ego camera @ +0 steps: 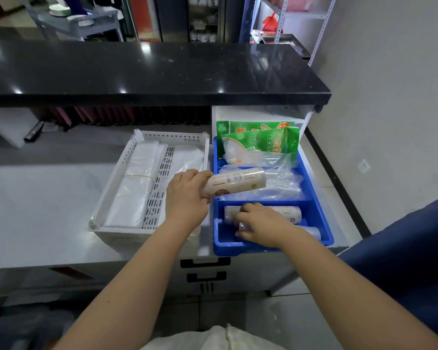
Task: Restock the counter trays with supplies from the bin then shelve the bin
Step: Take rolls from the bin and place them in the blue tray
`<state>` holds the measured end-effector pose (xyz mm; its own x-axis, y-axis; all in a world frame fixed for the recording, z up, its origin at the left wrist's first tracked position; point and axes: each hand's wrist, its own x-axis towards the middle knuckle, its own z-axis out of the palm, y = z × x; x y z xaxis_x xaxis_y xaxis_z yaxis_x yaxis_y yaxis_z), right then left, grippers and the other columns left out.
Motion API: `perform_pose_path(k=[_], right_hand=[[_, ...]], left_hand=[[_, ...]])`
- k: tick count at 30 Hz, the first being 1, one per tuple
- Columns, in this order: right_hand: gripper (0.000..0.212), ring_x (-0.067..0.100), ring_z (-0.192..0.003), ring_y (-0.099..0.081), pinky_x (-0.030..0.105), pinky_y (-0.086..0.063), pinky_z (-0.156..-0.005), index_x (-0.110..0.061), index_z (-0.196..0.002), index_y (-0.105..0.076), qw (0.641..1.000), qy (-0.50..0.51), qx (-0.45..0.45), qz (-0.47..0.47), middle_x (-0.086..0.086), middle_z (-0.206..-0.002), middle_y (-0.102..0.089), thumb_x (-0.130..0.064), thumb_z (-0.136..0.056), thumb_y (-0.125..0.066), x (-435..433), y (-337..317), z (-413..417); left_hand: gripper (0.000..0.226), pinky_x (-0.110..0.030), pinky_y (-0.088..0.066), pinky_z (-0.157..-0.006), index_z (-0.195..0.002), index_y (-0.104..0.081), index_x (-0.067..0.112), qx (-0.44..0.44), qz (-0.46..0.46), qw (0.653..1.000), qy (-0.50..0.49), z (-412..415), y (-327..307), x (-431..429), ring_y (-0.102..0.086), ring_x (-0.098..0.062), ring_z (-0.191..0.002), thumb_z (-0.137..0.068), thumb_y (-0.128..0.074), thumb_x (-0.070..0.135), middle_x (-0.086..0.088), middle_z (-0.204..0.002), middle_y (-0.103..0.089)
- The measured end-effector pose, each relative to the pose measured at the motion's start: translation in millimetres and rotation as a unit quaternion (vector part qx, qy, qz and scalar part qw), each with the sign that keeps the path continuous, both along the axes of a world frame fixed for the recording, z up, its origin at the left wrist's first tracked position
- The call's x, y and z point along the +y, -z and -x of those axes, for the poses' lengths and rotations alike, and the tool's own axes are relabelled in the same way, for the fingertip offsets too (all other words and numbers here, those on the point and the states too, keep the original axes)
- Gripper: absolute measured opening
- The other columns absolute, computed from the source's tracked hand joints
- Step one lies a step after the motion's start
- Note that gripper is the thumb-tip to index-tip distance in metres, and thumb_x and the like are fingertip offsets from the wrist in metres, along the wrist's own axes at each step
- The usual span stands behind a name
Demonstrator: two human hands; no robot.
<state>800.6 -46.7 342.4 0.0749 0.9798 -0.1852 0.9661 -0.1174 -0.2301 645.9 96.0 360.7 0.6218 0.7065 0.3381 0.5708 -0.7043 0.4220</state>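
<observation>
Your right hand (261, 224) is nearest, palm down in the front compartment of the blue plastic divided bin (221, 245), fingers curled over a clear-wrapped roll (311, 232) lying against the near wall. Whether they have actually closed on it you can't tell, since the hand hides the contact. Just behind it in the same compartment lies a white labelled roll of film (287, 213), also lengthwise, which looks like the way these were packed to fit the slot.

Your left hand (186, 195) is raised at the bin's left edge, fingers wrapped firmly round one end of a cream printed paper-sleeved roll (238, 180), held level above the middle compartment. Gripping it by the end leaves the length free to swing left, probably toward the tray.

Loose clear plastic bags (282, 180) fill that middle compartment under the roll. At the back, green printed packets (263, 141) stand upright against the far wall.

Touching the bin's left side sits the white perforated plastic tray (111, 183), split by a slotted divider; a banded stack of white plastic bags (137, 188) fills its left section and more white bags lie flat in the right. Both containers rest on the pale grey worktop (41, 210), below the black polished counter (149, 72). Restocking seems mid-way; the bin is not yet shelved.
</observation>
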Motion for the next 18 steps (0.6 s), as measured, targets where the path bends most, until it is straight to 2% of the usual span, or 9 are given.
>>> perform_pose_path(k=[4,8,12,15,18], right_hand=[[0.04,0.017,-0.1,-0.053,0.038,-0.051,-0.081,-0.039,-0.109,-0.044,1.0,0.021,-0.003,-0.02,-0.007,-0.116,-0.051,-0.043,-0.076,-0.068,-9.5,-16.7,-10.2],[0.061,0.02,-0.099,-0.057,0.038,-0.054,-0.074,-0.045,-0.121,-0.034,0.998,0.052,-0.013,-0.031,-0.006,-0.122,-0.049,-0.026,-0.076,-0.071,-20.5,-21.8,-19.0],[0.081,0.02,-0.11,-0.05,0.037,-0.053,-0.084,-0.05,-0.137,-0.018,0.994,0.099,0.034,-0.043,-0.006,-0.134,-0.039,-0.016,-0.08,-0.065,-35.7,-14.0,-20.0],[0.079,0.022,-0.12,-0.045,0.039,-0.043,-0.098,-0.037,-0.141,-0.022,0.983,0.155,0.071,-0.067,0.0,-0.142,-0.04,-0.015,-0.08,-0.066,-39.3,-8.6,-16.8],[0.066,0.021,-0.121,-0.045,0.035,-0.037,-0.101,-0.028,-0.14,-0.032,0.986,0.134,0.027,-0.097,0.001,-0.141,-0.043,-0.016,-0.083,-0.064,-41.3,-8.7,-11.4]], left_hand=[[0.056,-0.036,-0.037,-0.087,-0.119,-0.058,0.028,-0.008,-0.003,1.0,-0.001,-2.1,-5.0,3.1,-0.047,-0.023,-0.099,-0.068,-0.077,0.017,0.002,-0.11,-0.059],[0.055,-0.036,-0.038,-0.086,-0.118,-0.059,0.026,-0.021,-0.015,1.0,0.001,-7.5,-11.5,2.1,-0.048,-0.025,-0.098,-0.067,-0.076,0.014,0.001,-0.108,-0.06],[0.055,-0.037,-0.039,-0.085,-0.118,-0.059,0.026,-0.026,-0.023,0.999,-0.002,-10.3,-16.3,0.5,-0.048,-0.024,-0.098,-0.067,-0.077,0.014,0.001,-0.108,-0.06],[0.056,-0.036,-0.039,-0.085,-0.12,-0.059,0.026,-0.017,-0.017,1.0,-0.011,-7.7,-16.2,-0.4,-0.047,-0.024,-0.099,-0.068,-0.078,0.017,0.001,-0.109,-0.06],[0.055,-0.037,-0.04,-0.086,-0.12,-0.059,0.026,-0.007,-0.005,1.0,-0.019,-1.2,-12.2,-1.9,-0.047,-0.023,-0.099,-0.069,-0.077,0.018,0.002,-0.109,-0.06]])
